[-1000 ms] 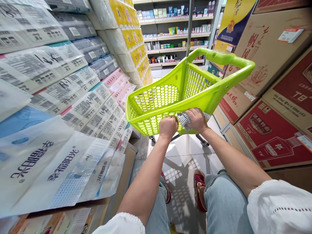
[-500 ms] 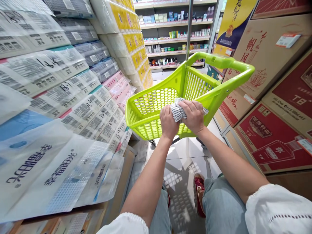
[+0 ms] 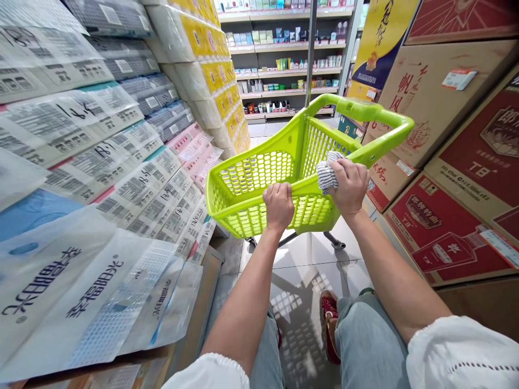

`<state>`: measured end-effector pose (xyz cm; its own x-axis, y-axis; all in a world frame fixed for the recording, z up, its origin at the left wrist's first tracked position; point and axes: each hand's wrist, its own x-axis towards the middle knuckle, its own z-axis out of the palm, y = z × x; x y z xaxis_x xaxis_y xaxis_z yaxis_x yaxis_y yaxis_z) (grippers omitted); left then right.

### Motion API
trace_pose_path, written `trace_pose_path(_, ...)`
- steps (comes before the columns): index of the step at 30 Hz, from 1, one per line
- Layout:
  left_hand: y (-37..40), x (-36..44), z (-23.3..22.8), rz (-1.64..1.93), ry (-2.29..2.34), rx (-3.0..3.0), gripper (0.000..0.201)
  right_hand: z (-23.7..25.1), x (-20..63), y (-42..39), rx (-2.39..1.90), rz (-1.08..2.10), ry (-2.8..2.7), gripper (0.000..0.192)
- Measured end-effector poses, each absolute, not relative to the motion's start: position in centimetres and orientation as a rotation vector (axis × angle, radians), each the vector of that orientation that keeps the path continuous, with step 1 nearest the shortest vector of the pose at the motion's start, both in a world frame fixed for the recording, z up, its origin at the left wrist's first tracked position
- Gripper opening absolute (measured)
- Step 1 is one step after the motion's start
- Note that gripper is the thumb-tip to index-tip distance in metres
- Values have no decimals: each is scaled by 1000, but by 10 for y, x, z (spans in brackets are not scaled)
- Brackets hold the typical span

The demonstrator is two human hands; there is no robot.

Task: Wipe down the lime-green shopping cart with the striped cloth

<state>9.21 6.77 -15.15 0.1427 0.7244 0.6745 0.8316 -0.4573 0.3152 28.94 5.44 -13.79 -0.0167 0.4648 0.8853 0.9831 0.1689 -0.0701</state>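
A lime-green plastic shopping cart (image 3: 251, 172) with a perforated basket stands in front of me, turned with its side toward me. My left hand (image 3: 279, 206) is closed over the near rim of the basket. Further right along the same rim, my right hand (image 3: 349, 185) grips a grey-and-white striped cloth (image 3: 327, 174) and presses it against the green plastic, just short of the handle (image 3: 379, 114). Part of the cloth is hidden beneath the right fingers.
Stacked packs of paper goods (image 3: 121, 156) slope along the left, with yellow-and-white tissue packs (image 3: 214, 81) behind. Red and brown cartons (image 3: 440, 216) line the right. Shelves of small bottles and boxes (image 3: 287, 70) stand at the back. A metal pole (image 3: 311, 54) rises behind the cart.
My right hand has slid right along the rim with the striped cloth, away from my left hand. The left hand now holds the rim alone. My view has shifted slightly.
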Motion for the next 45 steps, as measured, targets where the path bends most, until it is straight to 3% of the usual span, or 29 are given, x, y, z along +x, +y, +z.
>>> trace_pose_path(8,64,83,-146,-1223,-1508,-2332,30,-134,221,36,-1431,-661,-1836,56)
trace_pose_path(15,66,73,-149,-1264,-1512,-2280,32,-143,205,41,-1397,-662,-1889,35)
trace_pose_path(27,67,62,-149,-1260,-1529,-2267,29,-133,265,42,-1420,-873,-1809,37)
trace_pose_path(38,71,64,-151,-1235,-1564,-2232,27,-139,187,45,-1422,-703,-1933,38)
trace_pose_path(45,70,58,-152,-1316,-1493,-2255,27,-129,229,40,-1472,-794,-1926,38)
